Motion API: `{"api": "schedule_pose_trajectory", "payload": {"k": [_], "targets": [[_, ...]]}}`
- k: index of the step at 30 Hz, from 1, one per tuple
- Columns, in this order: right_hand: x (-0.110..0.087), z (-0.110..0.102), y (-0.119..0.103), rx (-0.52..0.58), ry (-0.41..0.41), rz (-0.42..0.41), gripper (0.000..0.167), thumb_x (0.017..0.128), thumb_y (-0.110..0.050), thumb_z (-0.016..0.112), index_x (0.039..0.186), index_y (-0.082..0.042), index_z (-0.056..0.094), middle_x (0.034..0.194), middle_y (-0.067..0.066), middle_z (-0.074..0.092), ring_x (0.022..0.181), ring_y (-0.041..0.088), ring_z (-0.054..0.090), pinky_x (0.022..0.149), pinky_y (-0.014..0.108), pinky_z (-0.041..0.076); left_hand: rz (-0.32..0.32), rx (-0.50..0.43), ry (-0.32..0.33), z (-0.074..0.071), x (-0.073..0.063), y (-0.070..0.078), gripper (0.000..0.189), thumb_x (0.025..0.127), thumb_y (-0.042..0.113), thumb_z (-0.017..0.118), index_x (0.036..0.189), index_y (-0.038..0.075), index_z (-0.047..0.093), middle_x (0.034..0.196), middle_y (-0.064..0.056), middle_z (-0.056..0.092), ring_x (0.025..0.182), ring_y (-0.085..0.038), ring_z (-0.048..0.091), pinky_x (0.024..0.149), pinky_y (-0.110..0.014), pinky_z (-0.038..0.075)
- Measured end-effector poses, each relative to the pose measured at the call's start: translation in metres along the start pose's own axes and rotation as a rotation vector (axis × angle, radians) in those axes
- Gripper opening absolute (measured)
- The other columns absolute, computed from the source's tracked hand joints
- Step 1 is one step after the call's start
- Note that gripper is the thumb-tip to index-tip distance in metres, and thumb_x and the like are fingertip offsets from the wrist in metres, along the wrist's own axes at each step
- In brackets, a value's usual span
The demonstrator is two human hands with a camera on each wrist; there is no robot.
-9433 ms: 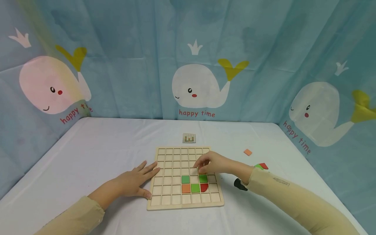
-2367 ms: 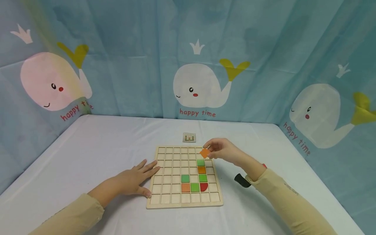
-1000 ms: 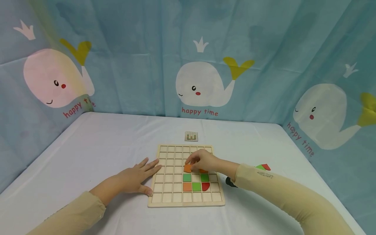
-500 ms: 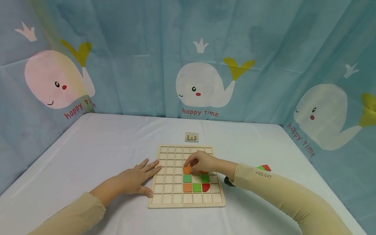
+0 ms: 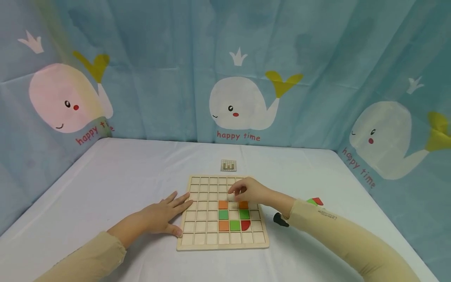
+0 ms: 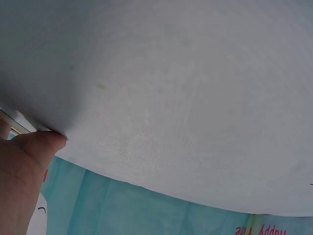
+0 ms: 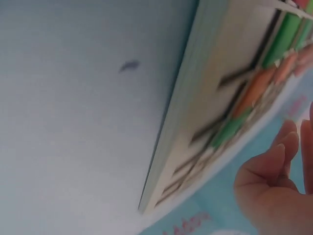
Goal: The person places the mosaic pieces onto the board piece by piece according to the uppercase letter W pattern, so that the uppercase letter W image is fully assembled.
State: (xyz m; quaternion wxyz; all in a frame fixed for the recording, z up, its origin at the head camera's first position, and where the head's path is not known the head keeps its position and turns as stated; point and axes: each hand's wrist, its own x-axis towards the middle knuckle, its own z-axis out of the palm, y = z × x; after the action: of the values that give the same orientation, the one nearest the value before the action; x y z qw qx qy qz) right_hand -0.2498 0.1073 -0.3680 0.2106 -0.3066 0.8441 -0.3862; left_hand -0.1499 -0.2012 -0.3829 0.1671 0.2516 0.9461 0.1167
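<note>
I am remotely listing, left to right: left hand (image 5: 163, 214), fingers spread, resting on the left edge of the pale wooden gridded board (image 5: 222, 247); flat orange square tile (image 5: 223, 205), lying in the cell behind the teal-green square tile (image 5: 223, 214); right hand (image 5: 254, 191), fingers loosely curled over the board, seemingly pinching nothing. I am favouring steady left-hand support, light touch.

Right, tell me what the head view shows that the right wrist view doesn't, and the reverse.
Only the head view: the left hand at the left edge of the grid board, the small pattern card beyond it, and a black object.

Only the right wrist view: a green tile just beyond an orange tile; the head view has the right hand covering it.

Both: board, right hand, that orange tile.
</note>
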Motion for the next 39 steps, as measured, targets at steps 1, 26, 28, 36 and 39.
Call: {"api": "schedule_pose_trajectory", "payload": {"k": [1,26,28,36,39], "targets": [[-0.003,-0.004,0.001,0.001,0.009,-0.001,0.020,0.088,0.000,0.068,0.108,0.000,0.072,0.081,0.000,0.062,0.069,0.014,0.051,0.062,0.025,0.046,-0.001,0.000,-0.001,0.000,0.000,0.000,0.097,0.079,0.063,0.061,0.154,0.011,0.028,0.161,-0.011,0.015,0.142,-0.049,0.014,0.093,-0.073,0.034],[-0.084,-0.090,0.033,-0.041,0.168,0.136,0.035,0.093,-0.015,0.067,0.123,0.002,0.063,0.114,0.016,0.064,0.102,0.026,0.057,0.086,0.040,0.050,0.017,-0.011,0.014,0.001,0.000,-0.001,0.098,0.078,0.063,0.061,0.153,0.009,0.029,0.160,-0.012,0.016,0.142,-0.050,0.013,0.094,-0.072,0.033],[-0.088,-0.094,0.036,-0.049,0.174,0.144,0.035,0.093,-0.016,0.067,0.124,0.000,0.063,0.119,0.019,0.062,0.104,0.026,0.057,0.086,0.041,0.049,0.021,-0.012,0.016,0.001,0.000,-0.001,0.098,0.078,0.063,0.062,0.153,0.009,0.029,0.160,-0.013,0.017,0.141,-0.050,0.013,0.096,-0.071,0.032],[-0.105,-0.108,0.044,-0.028,0.228,0.168,0.034,0.092,-0.019,0.068,0.122,-0.002,0.064,0.121,0.021,0.061,0.105,0.027,0.057,0.091,0.047,0.048,0.026,-0.010,0.015,0.002,-0.001,-0.001,0.098,0.079,0.063,0.061,0.153,0.008,0.029,0.160,-0.013,0.017,0.142,-0.050,0.013,0.098,-0.070,0.031],[-0.110,-0.112,0.047,-0.039,0.234,0.157,0.033,0.093,-0.017,0.066,0.122,-0.001,0.063,0.120,0.021,0.061,0.104,0.027,0.057,0.092,0.049,0.047,0.026,-0.007,0.017,0.002,-0.001,0.000,0.098,0.079,0.063,0.061,0.153,0.008,0.030,0.160,-0.013,0.017,0.141,-0.050,0.014,0.098,-0.070,0.032]]}}
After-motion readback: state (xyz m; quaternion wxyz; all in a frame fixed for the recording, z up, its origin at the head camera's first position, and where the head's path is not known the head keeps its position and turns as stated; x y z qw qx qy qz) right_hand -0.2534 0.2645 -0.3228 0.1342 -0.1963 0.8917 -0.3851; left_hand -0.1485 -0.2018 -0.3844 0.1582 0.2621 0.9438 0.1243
